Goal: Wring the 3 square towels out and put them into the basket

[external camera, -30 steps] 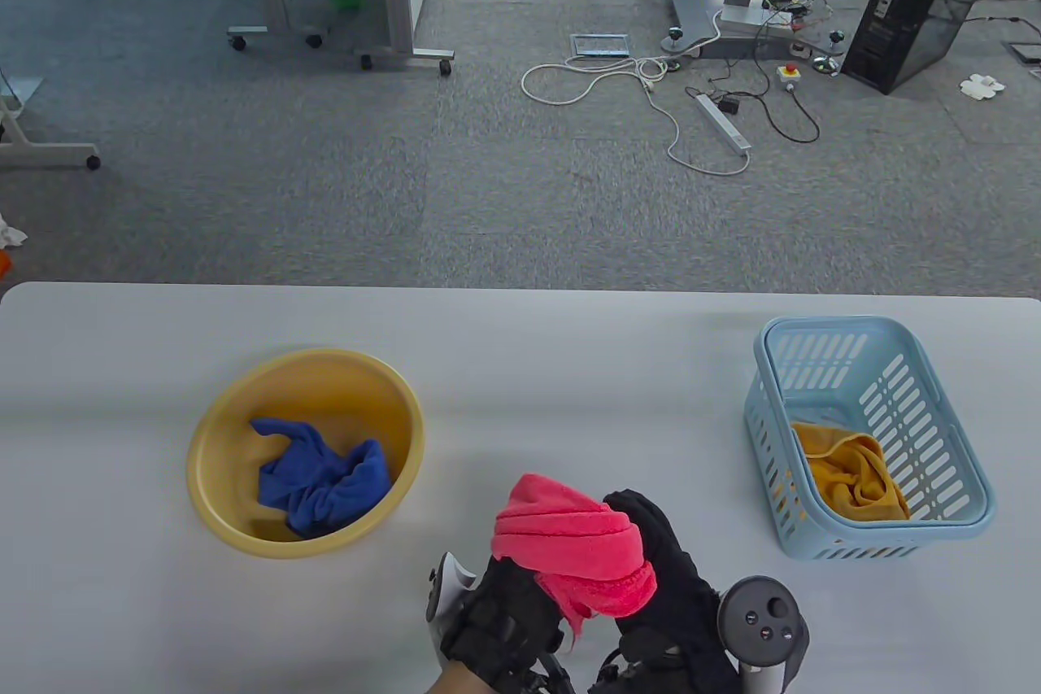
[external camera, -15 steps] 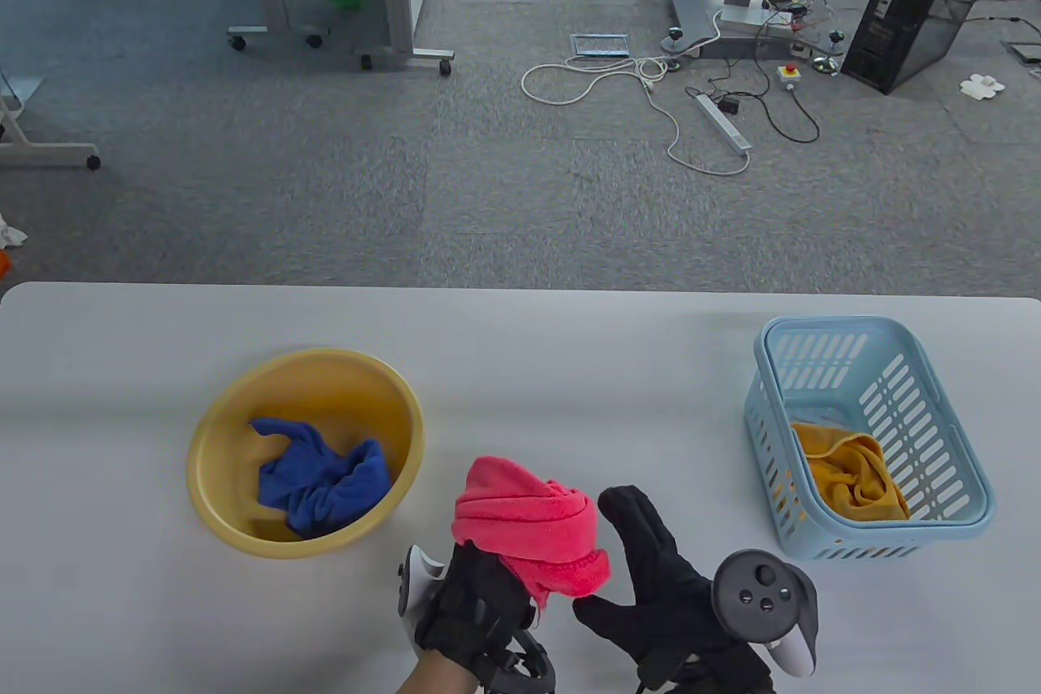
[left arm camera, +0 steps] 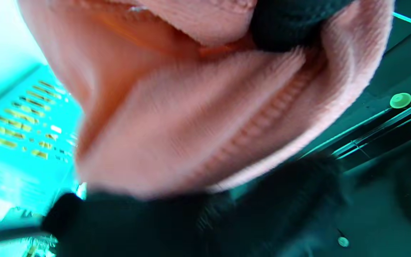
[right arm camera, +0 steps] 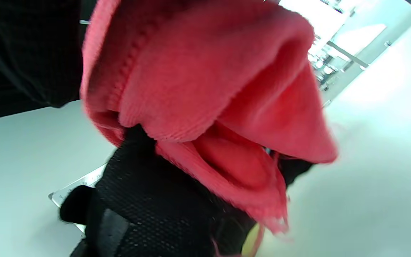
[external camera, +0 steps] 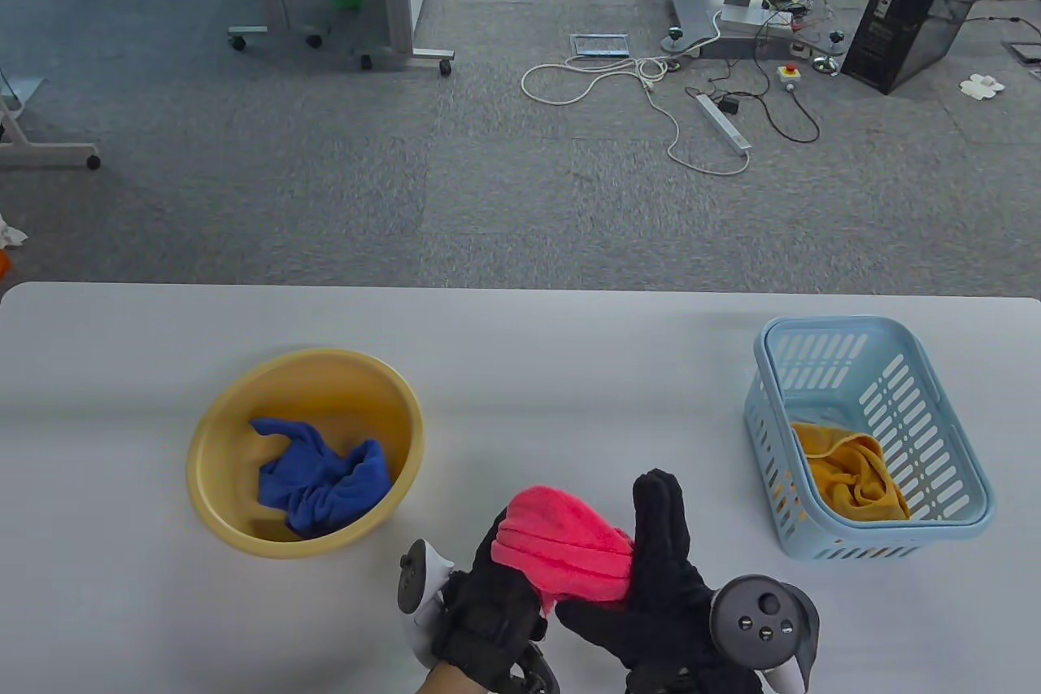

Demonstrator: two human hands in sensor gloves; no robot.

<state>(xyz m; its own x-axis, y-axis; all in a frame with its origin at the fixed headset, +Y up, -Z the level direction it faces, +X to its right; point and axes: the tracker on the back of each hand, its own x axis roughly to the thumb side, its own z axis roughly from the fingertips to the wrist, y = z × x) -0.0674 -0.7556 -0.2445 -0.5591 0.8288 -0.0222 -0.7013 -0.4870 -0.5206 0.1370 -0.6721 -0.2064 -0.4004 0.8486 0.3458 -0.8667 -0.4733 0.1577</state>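
A pink towel (external camera: 561, 543) is bunched up above the table's front edge. My left hand (external camera: 496, 564) grips it from below and the left. My right hand (external camera: 659, 547) lies against the towel's right side with straight fingers pointing away and the thumb spread under the cloth. The towel (left arm camera: 191, 135) fills the left wrist view, and the right wrist view shows it (right arm camera: 205, 78) over my left glove (right arm camera: 155, 200). A blue towel (external camera: 321, 482) lies crumpled in the yellow bowl (external camera: 211, 434). An orange towel (external camera: 850, 474) lies in the light blue basket (external camera: 935, 434).
The bowl stands left of my hands and the basket at the right, both on the white table (external camera: 569, 368). Beyond the far table edge is carpet with cables, desk legs and a computer tower (external camera: 923, 6).
My right hand let go of the pink towel and spread open, then came back flat against its right side. My left hand kept hold of the towel, swinging it left and back towards the middle.
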